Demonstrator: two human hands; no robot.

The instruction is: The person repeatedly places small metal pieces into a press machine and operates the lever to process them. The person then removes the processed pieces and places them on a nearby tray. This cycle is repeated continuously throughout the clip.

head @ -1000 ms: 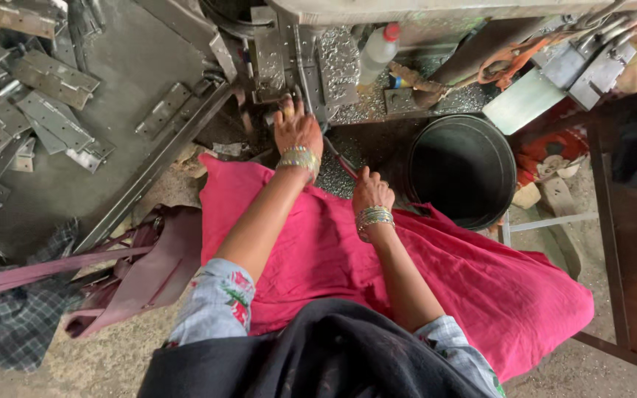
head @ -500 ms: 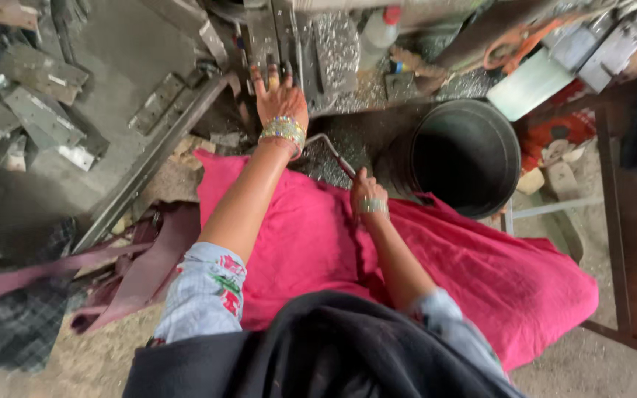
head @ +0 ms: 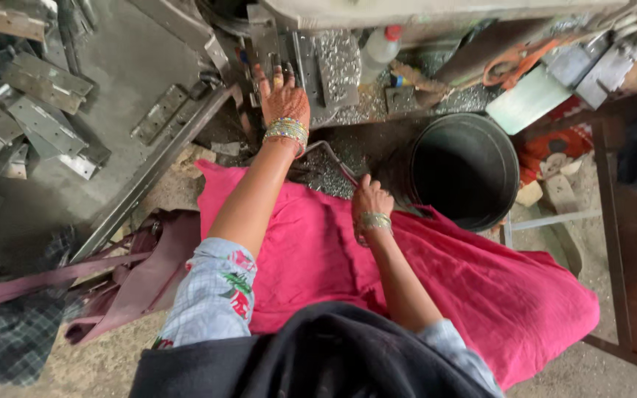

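Note:
My left hand (head: 283, 94) reaches forward with fingers spread onto a grey metal part (head: 267, 44) of the machine, bangles on its wrist. My right hand (head: 369, 199) is closed around the end of a thin bent metal rod (head: 331, 154) just above the pink cloth (head: 473, 287) on my lap. Metal shavings (head: 340, 66) lie on the machine surface beyond both hands.
A black round bucket (head: 466, 169) stands to the right of my right hand. Several flat metal hinge plates (head: 46, 121) lie piled at the left. A plastic bottle (head: 379, 48), orange wire (head: 510, 63) and a pale block (head: 528, 99) sit at the back right.
My left hand has stretched farther forward onto the machine part. My right hand has stayed at the rod by the pink cloth.

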